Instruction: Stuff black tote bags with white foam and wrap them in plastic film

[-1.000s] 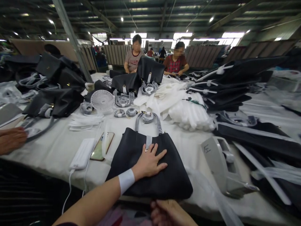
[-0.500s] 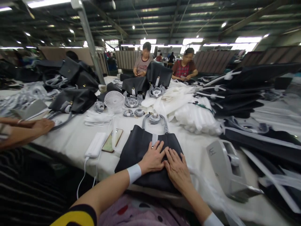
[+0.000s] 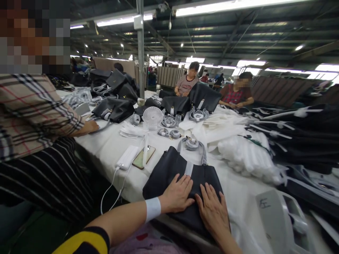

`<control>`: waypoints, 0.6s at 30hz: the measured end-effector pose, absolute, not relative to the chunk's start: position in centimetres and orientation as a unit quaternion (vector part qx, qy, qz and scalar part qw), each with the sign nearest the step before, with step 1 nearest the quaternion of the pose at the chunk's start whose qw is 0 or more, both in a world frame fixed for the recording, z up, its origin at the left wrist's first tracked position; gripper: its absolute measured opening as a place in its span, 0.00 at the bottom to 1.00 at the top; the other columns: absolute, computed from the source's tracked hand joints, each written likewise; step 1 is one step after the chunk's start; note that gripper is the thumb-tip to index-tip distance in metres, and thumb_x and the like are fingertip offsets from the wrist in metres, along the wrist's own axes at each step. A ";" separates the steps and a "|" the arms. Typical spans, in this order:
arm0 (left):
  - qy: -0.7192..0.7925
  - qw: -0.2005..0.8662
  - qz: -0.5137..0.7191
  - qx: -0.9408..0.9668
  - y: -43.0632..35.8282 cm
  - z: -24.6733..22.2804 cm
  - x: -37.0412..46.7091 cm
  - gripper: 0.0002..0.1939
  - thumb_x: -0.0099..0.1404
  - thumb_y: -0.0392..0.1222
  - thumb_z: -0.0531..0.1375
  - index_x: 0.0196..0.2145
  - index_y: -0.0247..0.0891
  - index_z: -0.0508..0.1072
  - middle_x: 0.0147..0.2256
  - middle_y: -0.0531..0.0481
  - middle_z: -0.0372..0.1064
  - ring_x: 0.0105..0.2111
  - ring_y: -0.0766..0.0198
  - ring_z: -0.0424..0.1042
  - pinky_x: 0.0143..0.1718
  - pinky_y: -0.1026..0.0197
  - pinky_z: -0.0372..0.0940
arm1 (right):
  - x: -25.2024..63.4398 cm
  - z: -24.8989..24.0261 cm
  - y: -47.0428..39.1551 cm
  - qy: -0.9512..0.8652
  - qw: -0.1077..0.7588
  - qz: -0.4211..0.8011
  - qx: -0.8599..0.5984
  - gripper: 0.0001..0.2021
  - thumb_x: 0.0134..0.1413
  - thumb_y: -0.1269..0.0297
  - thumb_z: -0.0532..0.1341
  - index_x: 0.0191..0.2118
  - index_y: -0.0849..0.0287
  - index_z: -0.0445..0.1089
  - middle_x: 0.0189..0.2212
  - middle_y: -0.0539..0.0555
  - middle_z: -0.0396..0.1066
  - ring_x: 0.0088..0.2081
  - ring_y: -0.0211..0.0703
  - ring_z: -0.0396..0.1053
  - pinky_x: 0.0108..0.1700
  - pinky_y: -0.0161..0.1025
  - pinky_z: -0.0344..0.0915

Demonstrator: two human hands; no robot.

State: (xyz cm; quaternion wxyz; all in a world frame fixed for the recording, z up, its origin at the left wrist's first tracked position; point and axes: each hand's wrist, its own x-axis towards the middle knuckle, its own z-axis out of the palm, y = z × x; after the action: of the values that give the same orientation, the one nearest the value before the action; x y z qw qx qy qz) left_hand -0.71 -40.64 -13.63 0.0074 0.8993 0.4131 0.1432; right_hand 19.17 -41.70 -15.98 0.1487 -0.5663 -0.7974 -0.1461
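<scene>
A black handbag (image 3: 164, 173) lies flat at the table's front edge, its wrapped grey handle (image 3: 203, 151) pointing away from me. Down its middle runs a strap with a pale wrapping (image 3: 189, 168). My left hand (image 3: 178, 194) rests palm down on the bag, fingers stretched over the lower end of that wrapping. Just to its right, my right hand (image 3: 212, 208) presses flat on the bag's right part with fingers spread. Neither hand grips anything. Beyond the handle sit coiled, wrapped straps (image 3: 192, 143).
A phone (image 3: 144, 157) and a white power bank (image 3: 127, 157) with cables lie left. A small white fan (image 3: 153, 118) stands behind. White foam sheets (image 3: 243, 155) and a grey tape dispenser (image 3: 275, 218) are right. At left, a person in a plaid shirt (image 3: 34, 113) reaches onto the table.
The view has swung left, so the table things appear further right and the co-worker at left shows more. Both my hands stay flat on the bag, now slightly further apart.
</scene>
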 end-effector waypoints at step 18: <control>0.359 -0.031 0.169 0.917 -39.6 -15.1 -0.7 0.35 0.70 0.50 0.48 0.67 0.29 0.46 0.66 0.32 0.45 0.66 0.47 0.47 0.63 0.47 0.44 | 14.4 -13.2 -38.7 -0.833 0.102 0.036 -0.543 0.25 0.67 0.58 0.44 0.64 0.62 0.57 0.63 0.61 0.58 0.64 0.48 0.56 0.63 0.53 0.51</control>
State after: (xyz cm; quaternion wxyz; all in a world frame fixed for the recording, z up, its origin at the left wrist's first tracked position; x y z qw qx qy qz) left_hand -0.65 -39.61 -15.10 -0.0313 0.9173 0.3593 0.1686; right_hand 14.36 -38.70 -13.19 0.1019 -0.5426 -0.8330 0.0359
